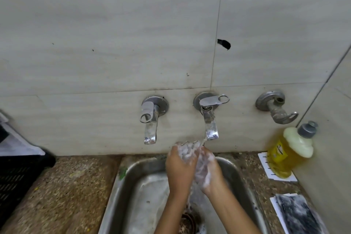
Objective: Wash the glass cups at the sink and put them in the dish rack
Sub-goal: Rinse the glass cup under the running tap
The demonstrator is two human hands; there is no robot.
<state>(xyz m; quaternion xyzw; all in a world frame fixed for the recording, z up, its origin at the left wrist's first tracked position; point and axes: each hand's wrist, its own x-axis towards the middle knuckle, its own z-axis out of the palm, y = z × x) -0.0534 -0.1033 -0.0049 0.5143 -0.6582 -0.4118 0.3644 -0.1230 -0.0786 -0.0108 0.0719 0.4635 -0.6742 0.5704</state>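
Both hands raised over steel sink [117, 186], under middle tap [211, 128], thin stream running onto them. Cup [187, 150], glass, coated in foam, sits between the hands just below the spout. Left hand [178, 165] grips cup, fingers curled round its side. Right hand [206, 169] white with lather, pressed against cup's other side; cannot tell whether its fingers close on it. Left tap [150, 129] dry, third tap [275, 108] dull and crusted. Drain [188, 220] dark at sink bottom. Yellow soap bottle [284, 154] on white card at right of speckled worktop [66, 186]; grey scrub pad [296, 213] nearer, foamy. Black slotted crate [17, 176] at far left
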